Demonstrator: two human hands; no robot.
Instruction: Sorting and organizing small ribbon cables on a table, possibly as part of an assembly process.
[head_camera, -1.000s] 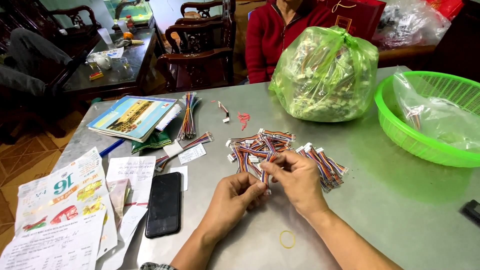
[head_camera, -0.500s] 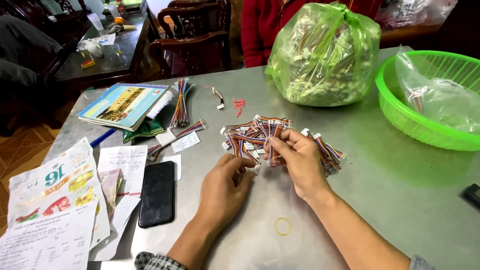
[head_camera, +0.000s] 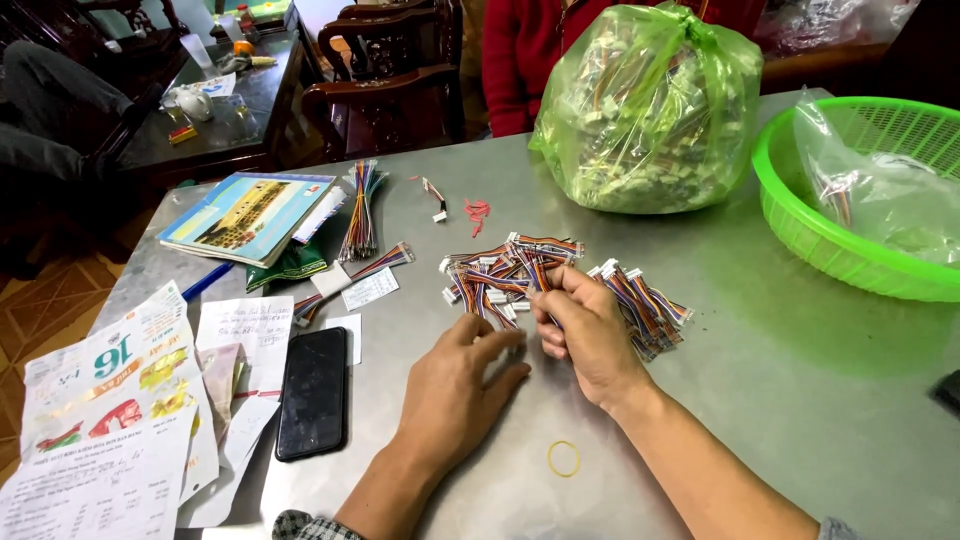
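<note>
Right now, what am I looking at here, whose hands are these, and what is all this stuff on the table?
This is one view from a camera worn on a person's head, looking down at their own bare hands on a grey table. The right hand grips a few short multicoloured wire bundles; the left hand lies flat beside them. Around them lie a black phone, papers, a yellow rubber band, a green plastic bag and a green basket.
</note>
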